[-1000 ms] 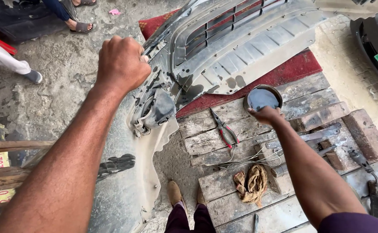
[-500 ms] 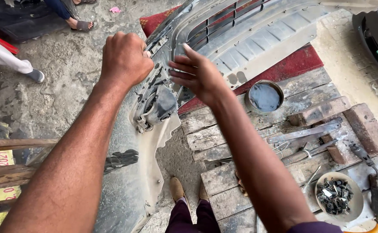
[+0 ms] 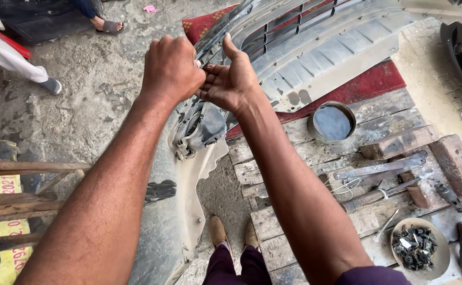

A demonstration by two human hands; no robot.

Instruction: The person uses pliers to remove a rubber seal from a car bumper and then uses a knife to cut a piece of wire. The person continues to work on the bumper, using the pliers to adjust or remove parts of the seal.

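**Bumper edge under two hands, loose parts close by**

The grey bumper (image 3: 315, 47) lies inner side up across the concrete floor (image 3: 88, 105) and a red mat (image 3: 368, 84), its near end hanging down beside the person's shoes (image 3: 218, 232). It is big, thin-walled and only partly propped, so a hard pull at one corner could, in my judgement, twist or crack the plastic, or slide the whole piece off the mat.

The wooden pallet (image 3: 294, 153) to the right carries a round tin (image 3: 332, 122) of dark liquid, a metal bar (image 3: 381, 169), a rod (image 3: 373, 196), wire and a dish of small clips (image 3: 420, 249). If the bumper jerks free, a swinging elbow could likely tip the tin or scatter the clips.

The lamp housing (image 3: 202, 129) at the bumper's corner sits just below the hands and looks loosely hung; strain there might snap its tabs.

The left hand (image 3: 172, 68) is clenched in a fist on the bumper's upper edge; what it grips is hidden under the knuckles. The right hand (image 3: 230, 80) is open, palm turned up, fingers pressed against the same edge and touching the left hand. With fingers tucked near the grille slots, a slip could pinch or cut them on the moulded rim.
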